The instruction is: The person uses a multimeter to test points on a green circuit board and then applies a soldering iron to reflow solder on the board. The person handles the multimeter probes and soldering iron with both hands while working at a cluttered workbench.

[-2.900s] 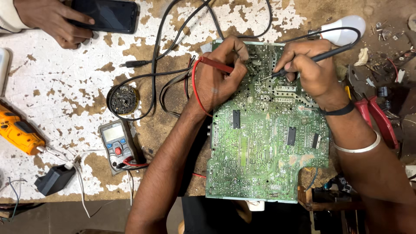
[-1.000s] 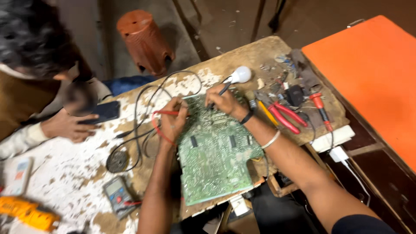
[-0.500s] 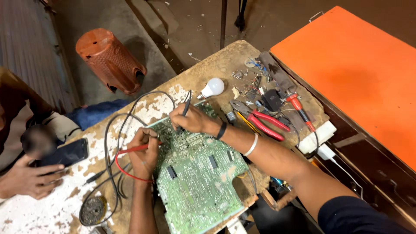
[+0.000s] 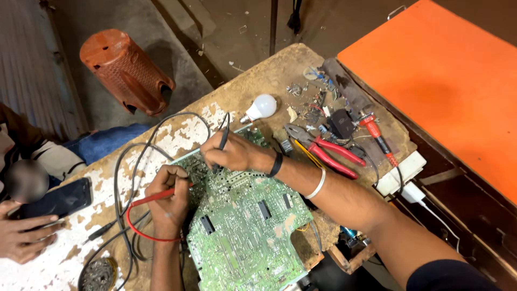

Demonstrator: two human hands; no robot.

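A large green circuit board (image 4: 242,231) lies solder side up on a worn wooden table (image 4: 269,70). My left hand (image 4: 168,198) grips a red test probe (image 4: 153,197) whose tip touches the board's left edge. My right hand (image 4: 231,153) holds a black test probe (image 4: 222,141) with its tip on the board's upper part. Red and black leads (image 4: 129,178) loop away to the left over the table.
A white bulb (image 4: 260,106), red-handled pliers (image 4: 328,151), a red screwdriver (image 4: 377,137) and small parts lie right of the board. A white power strip (image 4: 401,172) sits at the table edge. Another person's hand holds a phone (image 4: 51,200) at left. An orange stool (image 4: 126,70) and orange surface (image 4: 447,75) stand beyond.
The view has swung from straight down on the board to a wider, tilted look. Both hands stay on the board with their probes; the multimeter has left the view.
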